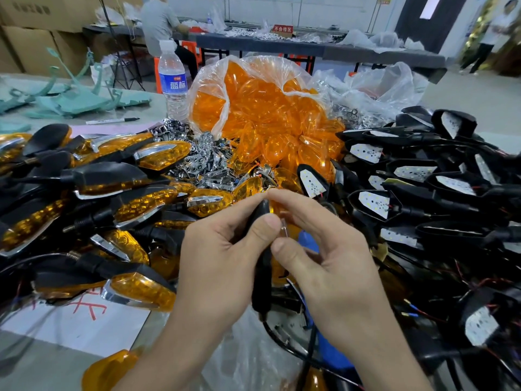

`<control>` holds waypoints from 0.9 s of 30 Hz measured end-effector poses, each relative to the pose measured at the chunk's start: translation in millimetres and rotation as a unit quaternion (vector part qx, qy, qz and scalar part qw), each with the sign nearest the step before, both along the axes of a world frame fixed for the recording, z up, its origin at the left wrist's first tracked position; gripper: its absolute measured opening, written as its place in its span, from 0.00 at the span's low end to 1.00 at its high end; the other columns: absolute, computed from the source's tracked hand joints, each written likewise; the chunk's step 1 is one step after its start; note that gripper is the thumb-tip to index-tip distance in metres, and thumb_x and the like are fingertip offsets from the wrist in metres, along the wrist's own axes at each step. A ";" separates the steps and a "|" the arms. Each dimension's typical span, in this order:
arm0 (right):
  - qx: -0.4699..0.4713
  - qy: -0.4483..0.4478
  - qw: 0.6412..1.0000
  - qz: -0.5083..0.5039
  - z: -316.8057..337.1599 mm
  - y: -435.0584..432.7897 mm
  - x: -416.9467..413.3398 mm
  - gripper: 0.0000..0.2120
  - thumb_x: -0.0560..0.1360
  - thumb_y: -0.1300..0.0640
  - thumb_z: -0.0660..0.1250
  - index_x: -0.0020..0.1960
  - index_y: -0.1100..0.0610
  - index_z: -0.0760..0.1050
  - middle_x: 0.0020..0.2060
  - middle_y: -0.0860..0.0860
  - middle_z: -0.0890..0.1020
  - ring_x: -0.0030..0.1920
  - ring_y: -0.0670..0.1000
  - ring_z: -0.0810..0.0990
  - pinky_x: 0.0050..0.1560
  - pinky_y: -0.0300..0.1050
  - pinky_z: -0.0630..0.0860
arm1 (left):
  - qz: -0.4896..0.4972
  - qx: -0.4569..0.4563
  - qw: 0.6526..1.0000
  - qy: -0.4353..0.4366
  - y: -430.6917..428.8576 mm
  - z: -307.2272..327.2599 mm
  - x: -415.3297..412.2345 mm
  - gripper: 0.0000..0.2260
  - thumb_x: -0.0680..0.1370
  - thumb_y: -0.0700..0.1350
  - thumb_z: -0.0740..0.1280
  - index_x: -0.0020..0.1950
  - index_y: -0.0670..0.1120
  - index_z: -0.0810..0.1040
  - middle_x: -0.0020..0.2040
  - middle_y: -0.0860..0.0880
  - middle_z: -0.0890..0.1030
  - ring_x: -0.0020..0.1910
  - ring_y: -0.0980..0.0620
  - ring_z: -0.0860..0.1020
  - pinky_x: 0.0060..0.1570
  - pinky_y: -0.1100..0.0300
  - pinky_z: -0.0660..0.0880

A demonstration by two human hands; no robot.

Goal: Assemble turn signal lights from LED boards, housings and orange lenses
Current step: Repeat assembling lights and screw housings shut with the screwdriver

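Two hands | left hand point(222, 249) grips black housing point(260, 266) | right hand point(329, 249) pinches orange lens point(277, 208)

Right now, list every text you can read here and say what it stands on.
"蓝标": blue label of the bottle.
"不合格区": red sign at the back.
Red handwriting on the white paper: partly hidden, not readable.
Print on the boxes: too blurred to read.
Print on the marker: too small to read.
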State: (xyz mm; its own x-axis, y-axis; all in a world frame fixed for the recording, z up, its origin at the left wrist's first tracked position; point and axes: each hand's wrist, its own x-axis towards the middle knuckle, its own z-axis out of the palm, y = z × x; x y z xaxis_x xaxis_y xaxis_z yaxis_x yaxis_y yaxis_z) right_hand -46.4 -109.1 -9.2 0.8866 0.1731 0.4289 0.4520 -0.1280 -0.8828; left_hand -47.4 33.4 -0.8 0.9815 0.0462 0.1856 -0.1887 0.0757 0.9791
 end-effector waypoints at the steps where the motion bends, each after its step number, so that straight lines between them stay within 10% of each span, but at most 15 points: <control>1: -0.002 0.009 1.000 0.004 -0.2 1.5 -0.4 0.25 0.75 0.62 0.70 0.65 0.37 0.79 0.60 0.35 0.83 0.63 0.38 0.80 0.56 0.33 0.78 | -0.003 0.004 1.000 0.008 0.1 1.5 -0.8 0.27 0.65 0.62 0.68 0.57 0.47 0.85 0.58 0.42 0.86 0.61 0.41 0.83 0.66 0.36 0.76; 7: 0.049 0.020 0.998 -0.036 -3.5 1.9 -0.4 0.27 0.69 0.65 0.76 0.60 0.40 0.82 0.57 0.37 0.86 0.63 0.40 0.81 0.56 0.34 0.79 | 0.003 -0.001 0.999 0.039 -0.8 -3.0 3.4 0.31 0.70 0.55 0.68 0.70 0.44 0.79 0.66 0.44 0.83 0.67 0.44 0.80 0.70 0.39 0.73; 27: 0.094 0.035 0.995 -0.017 2.9 -12.5 1.8 0.28 0.64 0.63 0.79 0.61 0.41 0.84 0.54 0.41 0.88 0.61 0.42 0.84 0.57 0.41 0.82 | -0.030 -0.029 0.999 0.005 -3.6 -4.8 1.8 0.21 0.66 0.59 0.72 0.55 0.51 0.87 0.58 0.44 0.86 0.61 0.43 0.83 0.66 0.37 0.76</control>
State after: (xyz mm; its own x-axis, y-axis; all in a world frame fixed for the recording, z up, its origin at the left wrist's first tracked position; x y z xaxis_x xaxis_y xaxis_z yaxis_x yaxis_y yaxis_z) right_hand -44.6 -121.6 -6.3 0.9191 0.0659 0.3885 0.3875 0.0281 -0.9215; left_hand -45.5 29.8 -5.6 0.9848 -0.0026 0.1737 -0.1716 0.1425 0.9748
